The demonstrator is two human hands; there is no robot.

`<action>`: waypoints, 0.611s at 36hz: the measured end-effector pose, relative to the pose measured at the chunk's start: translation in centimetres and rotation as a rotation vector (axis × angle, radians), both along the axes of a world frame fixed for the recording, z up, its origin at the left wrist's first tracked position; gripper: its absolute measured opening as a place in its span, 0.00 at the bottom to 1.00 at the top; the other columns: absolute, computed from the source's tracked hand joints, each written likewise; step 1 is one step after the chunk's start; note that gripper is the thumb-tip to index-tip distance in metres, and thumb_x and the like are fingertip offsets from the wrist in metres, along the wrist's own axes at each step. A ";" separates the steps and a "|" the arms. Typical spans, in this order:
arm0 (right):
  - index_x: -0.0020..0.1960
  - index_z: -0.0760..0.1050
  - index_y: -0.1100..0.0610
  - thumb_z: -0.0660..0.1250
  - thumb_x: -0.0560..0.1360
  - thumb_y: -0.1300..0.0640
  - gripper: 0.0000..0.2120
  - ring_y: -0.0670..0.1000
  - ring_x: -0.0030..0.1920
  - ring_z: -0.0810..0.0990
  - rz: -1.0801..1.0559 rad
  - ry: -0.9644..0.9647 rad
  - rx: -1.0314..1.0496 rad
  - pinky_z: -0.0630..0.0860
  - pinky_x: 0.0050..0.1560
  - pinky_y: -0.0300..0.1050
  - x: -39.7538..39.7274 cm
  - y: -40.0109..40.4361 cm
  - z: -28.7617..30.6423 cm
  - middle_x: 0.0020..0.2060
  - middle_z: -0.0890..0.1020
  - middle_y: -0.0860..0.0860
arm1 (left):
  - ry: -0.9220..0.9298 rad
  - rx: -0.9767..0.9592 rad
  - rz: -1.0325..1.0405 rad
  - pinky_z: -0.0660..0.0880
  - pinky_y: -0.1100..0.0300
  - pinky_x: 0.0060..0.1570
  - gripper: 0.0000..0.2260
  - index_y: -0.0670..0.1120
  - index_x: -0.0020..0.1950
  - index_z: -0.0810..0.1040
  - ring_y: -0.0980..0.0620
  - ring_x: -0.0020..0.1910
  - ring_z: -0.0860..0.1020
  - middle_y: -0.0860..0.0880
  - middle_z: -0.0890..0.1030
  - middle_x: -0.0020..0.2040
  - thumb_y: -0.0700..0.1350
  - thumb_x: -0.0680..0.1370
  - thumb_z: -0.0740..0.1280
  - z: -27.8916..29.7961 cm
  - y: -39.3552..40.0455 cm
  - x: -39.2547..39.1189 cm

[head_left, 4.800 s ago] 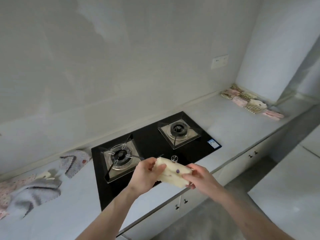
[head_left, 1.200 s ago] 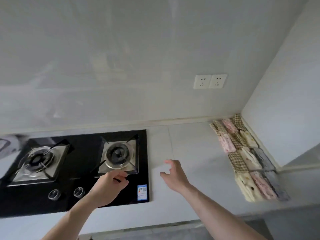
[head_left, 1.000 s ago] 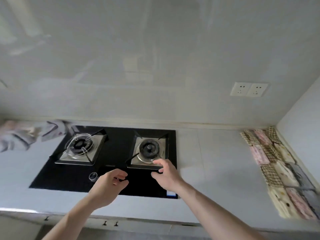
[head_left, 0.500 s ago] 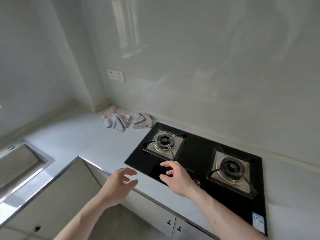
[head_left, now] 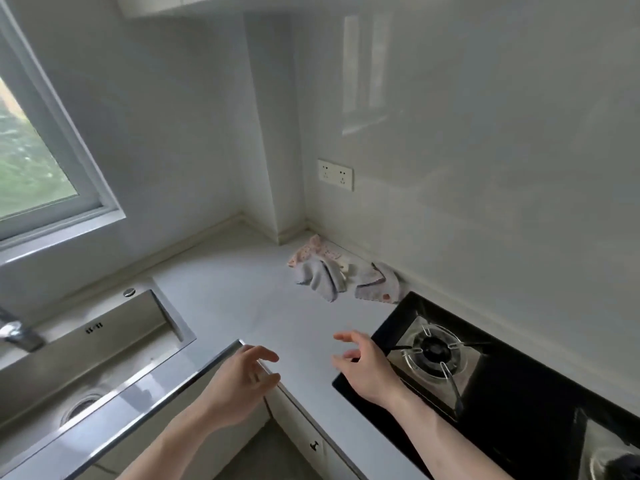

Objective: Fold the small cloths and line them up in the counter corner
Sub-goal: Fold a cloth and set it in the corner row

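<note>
Here the only container in view is the steel sink (head_left: 86, 344), sunk into the surface (head_left: 249, 306) at the left; its basin holds nothing but a round drain (head_left: 80, 407), and a chrome tap (head_left: 17, 332) reaches in from the left edge.

Both hands hover in front of the person, palms facing each other, neither touching anything. The left hand (head_left: 239, 382) hangs over the inner corner of the surface's front edge, fingers loosely curved and spread apart, gripping nothing. The right hand (head_left: 367, 367) floats over the near left corner of the black hob (head_left: 502, 386), thumb and fingers parted and relaxed, also empty.

The small cloths (head_left: 341, 275) lie in a crumpled, unfolded heap well beyond both hands, near the back wall where a wall column meets the surface, just beside the hob's far corner. Grey ones lie in front and a pale pink patterned one sits behind, nearest the column.

The surface is a pale grey L-shaped top with a metal-trimmed edge. The hob carries a gas burner (head_left: 433, 353) near the right hand and part of another at the lower right. A double wall socket (head_left: 335, 174) sits above the cloths, a window (head_left: 31, 154) fills the upper left, and cabinet doors (head_left: 311, 438) show below the edge.
</note>
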State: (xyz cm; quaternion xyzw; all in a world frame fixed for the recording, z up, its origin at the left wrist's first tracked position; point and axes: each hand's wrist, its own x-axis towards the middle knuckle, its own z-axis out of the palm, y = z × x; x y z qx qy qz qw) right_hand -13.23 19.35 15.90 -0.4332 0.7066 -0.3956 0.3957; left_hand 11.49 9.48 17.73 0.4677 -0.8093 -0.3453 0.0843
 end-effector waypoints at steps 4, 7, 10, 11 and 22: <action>0.66 0.72 0.43 0.69 0.77 0.54 0.18 0.40 0.60 0.74 0.037 0.012 0.008 0.71 0.48 0.31 0.2 -5.0 -0.1 0.64 0.71 0.42 | 0.009 -0.006 0.041 0.72 0.70 0.46 0.08 0.61 0.56 0.79 0.67 0.47 0.78 0.61 0.75 0.56 0.52 0.78 0.70 -0.1 -4.2 0.3; 0.64 0.72 0.40 0.69 0.77 0.52 0.18 0.39 0.60 0.74 0.035 0.008 -0.007 0.72 0.50 0.33 0.0 -7.6 0.2 0.63 0.72 0.40 | -0.012 0.021 0.020 0.74 0.66 0.50 0.08 0.62 0.55 0.78 0.64 0.50 0.79 0.60 0.75 0.56 0.53 0.78 0.70 -1.1 -6.7 -0.1; 0.64 0.72 0.40 0.69 0.76 0.51 0.17 0.38 0.60 0.74 0.008 0.015 -0.013 0.73 0.51 0.34 -0.8 -9.7 0.4 0.62 0.72 0.39 | -0.040 0.047 -0.034 0.74 0.67 0.51 0.08 0.63 0.55 0.76 0.60 0.54 0.78 0.60 0.74 0.57 0.53 0.78 0.70 -2.3 -9.5 -1.5; 0.64 0.72 0.40 0.69 0.76 0.51 0.18 0.38 0.60 0.74 -0.006 0.021 -0.011 0.73 0.51 0.34 -1.1 -10.2 0.4 0.62 0.72 0.39 | -0.052 0.051 -0.058 0.73 0.68 0.50 0.08 0.63 0.55 0.75 0.60 0.55 0.77 0.60 0.73 0.58 0.53 0.78 0.70 -2.7 -10.5 -2.1; 0.66 0.72 0.43 0.70 0.77 0.51 0.19 0.39 0.59 0.76 -0.273 0.054 0.094 0.72 0.51 0.33 -4.1 -12.3 -1.7 0.63 0.74 0.38 | -0.249 0.089 -0.323 0.73 0.62 0.61 0.11 0.56 0.59 0.77 0.53 0.59 0.76 0.53 0.69 0.67 0.52 0.77 0.71 -9.1 -23.0 -10.8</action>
